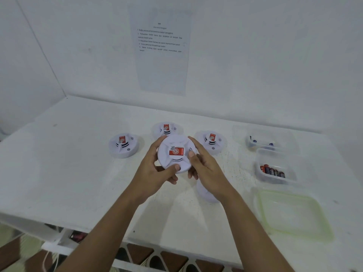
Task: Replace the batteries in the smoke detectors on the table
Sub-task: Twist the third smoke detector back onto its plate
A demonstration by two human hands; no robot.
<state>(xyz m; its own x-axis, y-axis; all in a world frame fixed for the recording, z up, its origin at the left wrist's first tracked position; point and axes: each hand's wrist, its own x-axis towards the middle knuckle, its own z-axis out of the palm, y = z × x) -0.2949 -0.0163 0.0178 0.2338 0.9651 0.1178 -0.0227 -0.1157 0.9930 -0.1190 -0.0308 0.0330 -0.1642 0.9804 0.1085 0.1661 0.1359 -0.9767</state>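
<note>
Held smoke detector [176, 153]: smooth white plastic, glossy red label. Table [68, 173]: matt white, speckled, scuffed. Containers [275, 169]: clear plastic. Wall sheet [161, 55]: paper.

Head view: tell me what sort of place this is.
Probably a staged workbench: instruction sheet on the wall, several detectors on a white table, tubs of batteries beside them.

Printed sheet [161, 50] on white wall [275, 55]
</note>
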